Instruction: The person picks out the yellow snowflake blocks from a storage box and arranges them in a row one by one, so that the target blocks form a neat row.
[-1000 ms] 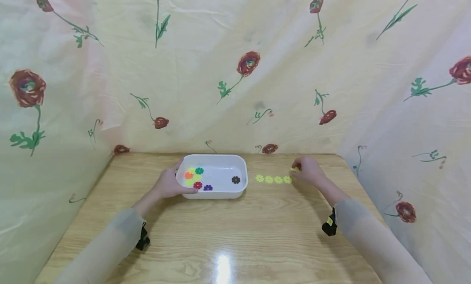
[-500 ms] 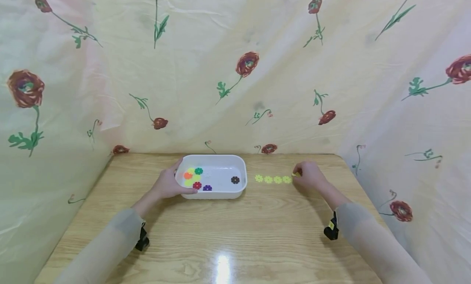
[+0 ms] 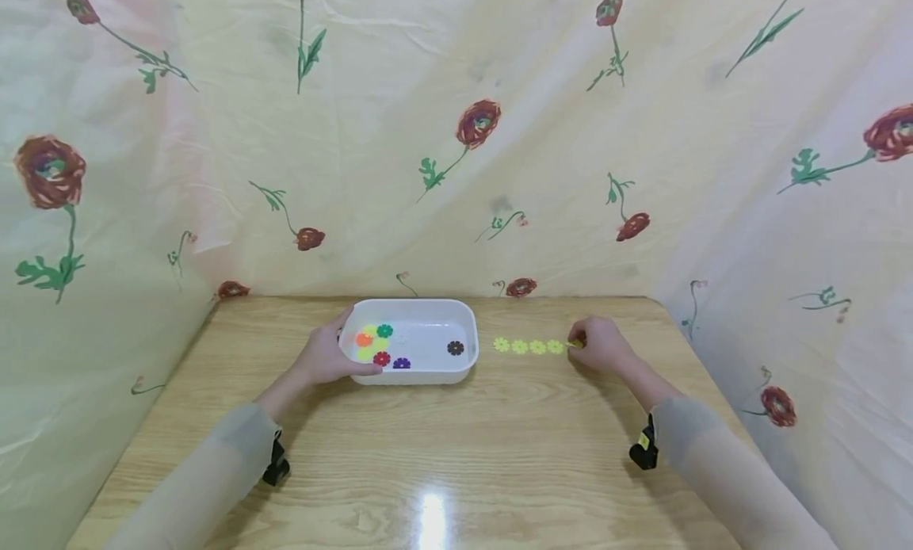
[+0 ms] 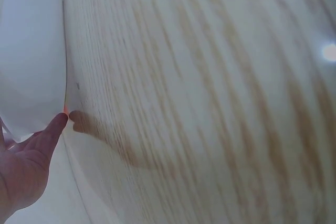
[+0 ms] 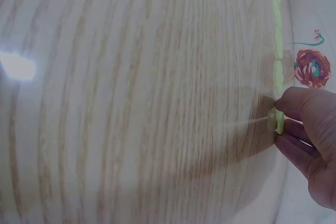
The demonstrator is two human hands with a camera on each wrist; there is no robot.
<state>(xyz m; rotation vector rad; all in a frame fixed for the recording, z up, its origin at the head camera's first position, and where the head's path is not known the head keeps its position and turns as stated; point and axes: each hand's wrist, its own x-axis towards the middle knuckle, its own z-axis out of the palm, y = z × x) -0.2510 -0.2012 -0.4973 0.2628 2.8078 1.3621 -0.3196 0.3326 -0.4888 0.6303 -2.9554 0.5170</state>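
Observation:
My left hand (image 3: 326, 358) grips the left end of a white plastic tub (image 3: 421, 378), thumb over the front rim and fingers at the back. In the left wrist view the thumb tip presses on the tub's edge. My right hand (image 3: 602, 345) pinches a yellow flower-shaped plastic piece (image 5: 279, 123) close to the tabletop, largely covered by the fingers in the head view. Just left of it, several similar yellow flower pieces (image 3: 538, 347) lie flat in a straight row running from the tub.
Inside the tub, an orange piece (image 3: 364, 340), a green one (image 3: 385, 330), a red one (image 3: 381, 359), a purple one (image 3: 402, 363) and some yellow ones gather leftward; a brown piece (image 3: 455, 348) lies right. A flowered curtain (image 3: 399, 177) borders the wooden table (image 3: 399, 455).
My right hand has turned slightly and come down a little at the row's right end, with the yellow piece still pinched. The left hand and tub stay put.

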